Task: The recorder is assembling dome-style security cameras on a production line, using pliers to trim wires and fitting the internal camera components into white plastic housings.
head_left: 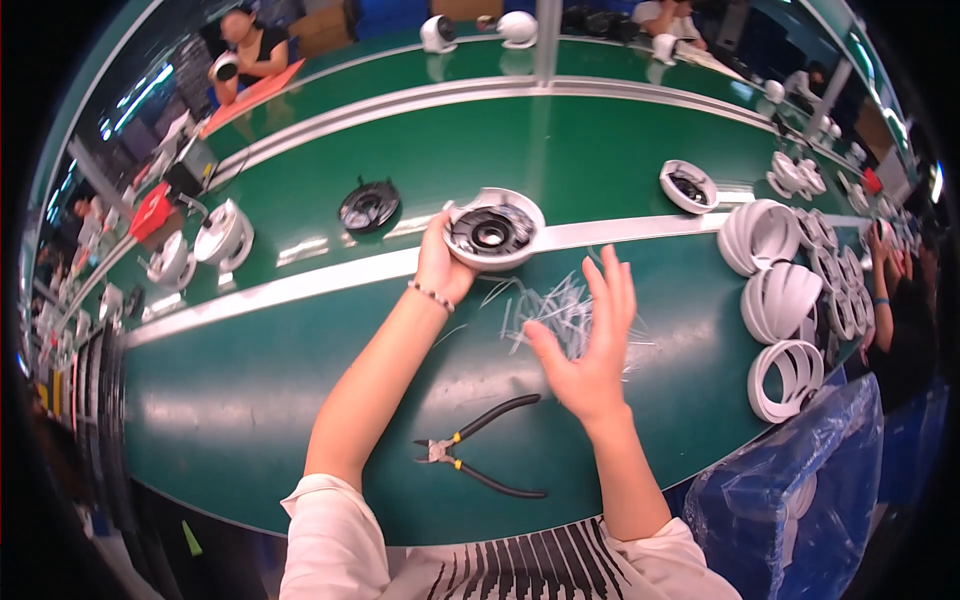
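A white round housing (495, 263), shaped like a shallow bowl, contains a black ring-shaped insert (470, 239) with a hole at its centre. To its right on the green bench, a second white housing (676, 197) also has black parts inside. At the lower right hangs a translucent bluish plastic bag (740, 520); a pale shape shows through it, too unclear to identify.

The first housing is in the person's left hand (442, 268), fingers curled around its left side and underside, its open face turned up toward the viewer, above the pale metal strip (300, 296) that crosses the bench. The right hand (592, 378) is below and to the right of the housing, well apart from it, with fingers spread wide and apparently nothing in its grasp. Just beside that hand lies a loose heap of clear thin strips (560, 315); whether the fingers touch it cannot be told.

Between the forearms, cutting pliers (438, 452) with black handles lie with their blades parted. A black round part (369, 205) rests left of the held housing. Stacked white rings (765, 305) stand along the right side.
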A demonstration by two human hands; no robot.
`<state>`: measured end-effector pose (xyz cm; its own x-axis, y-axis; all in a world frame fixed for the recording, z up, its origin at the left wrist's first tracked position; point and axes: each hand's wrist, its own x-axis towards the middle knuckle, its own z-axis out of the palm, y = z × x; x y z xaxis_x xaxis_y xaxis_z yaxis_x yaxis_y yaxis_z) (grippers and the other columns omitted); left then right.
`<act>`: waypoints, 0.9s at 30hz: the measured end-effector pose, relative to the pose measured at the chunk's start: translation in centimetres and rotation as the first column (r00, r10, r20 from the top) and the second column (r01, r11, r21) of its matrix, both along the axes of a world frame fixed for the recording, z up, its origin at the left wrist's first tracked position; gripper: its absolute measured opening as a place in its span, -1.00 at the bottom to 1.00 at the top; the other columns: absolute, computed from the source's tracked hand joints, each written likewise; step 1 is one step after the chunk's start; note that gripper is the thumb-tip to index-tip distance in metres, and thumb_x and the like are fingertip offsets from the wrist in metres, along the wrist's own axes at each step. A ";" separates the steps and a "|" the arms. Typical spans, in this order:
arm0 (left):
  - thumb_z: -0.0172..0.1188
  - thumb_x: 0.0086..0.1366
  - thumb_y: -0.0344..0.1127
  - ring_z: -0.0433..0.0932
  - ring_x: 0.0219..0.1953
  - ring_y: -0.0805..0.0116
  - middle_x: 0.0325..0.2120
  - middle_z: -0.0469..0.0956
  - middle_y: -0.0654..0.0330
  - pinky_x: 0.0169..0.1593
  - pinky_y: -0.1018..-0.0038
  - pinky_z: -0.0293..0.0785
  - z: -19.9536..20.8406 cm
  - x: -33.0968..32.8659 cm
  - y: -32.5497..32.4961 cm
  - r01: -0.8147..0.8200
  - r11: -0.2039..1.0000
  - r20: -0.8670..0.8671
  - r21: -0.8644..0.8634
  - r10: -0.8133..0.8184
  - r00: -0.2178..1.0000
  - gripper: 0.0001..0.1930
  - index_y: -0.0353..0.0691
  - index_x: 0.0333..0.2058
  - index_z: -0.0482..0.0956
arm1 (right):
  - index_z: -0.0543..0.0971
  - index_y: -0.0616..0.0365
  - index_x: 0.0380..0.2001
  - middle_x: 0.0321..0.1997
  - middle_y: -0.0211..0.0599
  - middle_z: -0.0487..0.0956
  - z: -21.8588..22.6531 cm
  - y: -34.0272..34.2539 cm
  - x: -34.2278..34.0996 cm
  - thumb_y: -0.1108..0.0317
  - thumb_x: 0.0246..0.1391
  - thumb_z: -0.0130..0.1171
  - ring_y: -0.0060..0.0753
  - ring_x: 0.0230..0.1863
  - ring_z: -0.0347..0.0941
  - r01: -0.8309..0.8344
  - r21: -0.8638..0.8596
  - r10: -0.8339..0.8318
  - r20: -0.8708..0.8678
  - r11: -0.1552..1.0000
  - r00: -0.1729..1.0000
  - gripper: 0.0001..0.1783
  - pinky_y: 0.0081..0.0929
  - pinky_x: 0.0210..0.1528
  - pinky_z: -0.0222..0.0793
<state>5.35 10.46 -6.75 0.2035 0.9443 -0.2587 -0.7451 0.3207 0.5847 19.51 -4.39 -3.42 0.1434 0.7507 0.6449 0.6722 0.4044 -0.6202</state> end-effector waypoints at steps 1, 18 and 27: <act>-0.27 0.20 -0.12 0.32 -0.06 0.13 -0.12 0.35 0.02 0.07 0.14 0.18 -0.5 0.9 2.3 0.018 0.999 -0.021 0.047 -0.017 1.000 -0.59 -0.32 -0.15 0.31 | 0.26 0.24 -0.05 0.16 0.00 0.08 0.7 -0.5 1.8 0.24 -0.28 0.25 0.09 0.19 -0.13 0.054 0.045 -0.054 -0.005 0.997 0.999 -0.32 -0.10 0.14 -0.16; 0.06 0.04 -0.40 0.34 -0.08 0.01 -0.17 0.39 -0.10 0.00 0.32 0.25 -0.6 -4.5 13.8 0.421 0.503 -0.410 0.754 0.863 -0.296 -0.74 -0.38 -0.27 0.42 | 0.53 0.22 -0.58 -0.55 -0.24 0.48 -5.7 -5.8 26.2 0.22 -0.33 0.27 -0.19 -0.42 0.36 0.885 0.019 -0.884 -0.044 0.465 0.465 -0.72 -0.35 -0.29 0.22; 0.02 0.06 -0.15 0.38 -0.11 0.02 -0.15 0.40 -0.01 -0.04 0.24 0.28 -5.3 -11.1 13.7 0.155 0.933 -0.854 0.325 0.359 -0.376 -0.56 -0.20 -0.07 0.32 | 0.54 0.26 -0.56 -0.54 -0.14 0.48 -2.2 -8.3 23.5 0.40 -0.23 0.17 -0.18 -0.47 0.39 0.941 0.093 -0.943 -0.050 0.324 0.329 -0.86 -0.36 -0.38 0.28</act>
